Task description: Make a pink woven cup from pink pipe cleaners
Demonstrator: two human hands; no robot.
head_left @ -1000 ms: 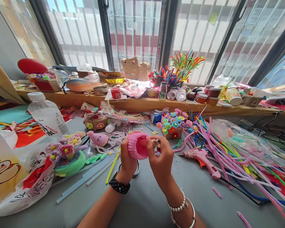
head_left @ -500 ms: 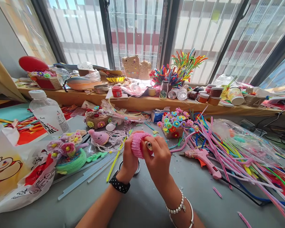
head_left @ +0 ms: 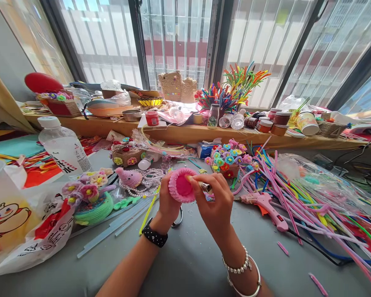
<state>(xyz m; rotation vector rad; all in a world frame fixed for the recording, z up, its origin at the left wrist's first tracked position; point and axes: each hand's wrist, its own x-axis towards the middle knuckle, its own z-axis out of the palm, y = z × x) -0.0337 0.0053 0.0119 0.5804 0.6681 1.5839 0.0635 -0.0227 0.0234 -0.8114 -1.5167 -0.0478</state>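
My left hand [head_left: 165, 204] is wrapped round a small pink bowl [head_left: 185, 190] of fuzzy, ribbed pipe cleaner. Its open top tilts toward me and shows a smooth, deeper pink inside. At the bowl's right rim, the thumb and forefinger of my right hand [head_left: 214, 200] pinch the edge. A small shiny metal piece [head_left: 205, 187] shows among the right fingers; I cannot tell whether it is a ring or something held. Below the left hand, a dark-ringed handle [head_left: 177, 218] lies partly hidden on the grey table [head_left: 191, 264].
To the right lie a pink glue gun [head_left: 267, 206] with its cord and a heap of pipe cleaners [head_left: 297, 198]. On the left are clear glue sticks [head_left: 111, 231], a pearl string [head_left: 154, 181], a green flower pot [head_left: 94, 208] and a water bottle [head_left: 63, 144]. A flower basket [head_left: 228, 169] stands behind.
The bowl has been turned so its opening faces me more. My right hand has shifted to the right, from across the bowl to its right rim.
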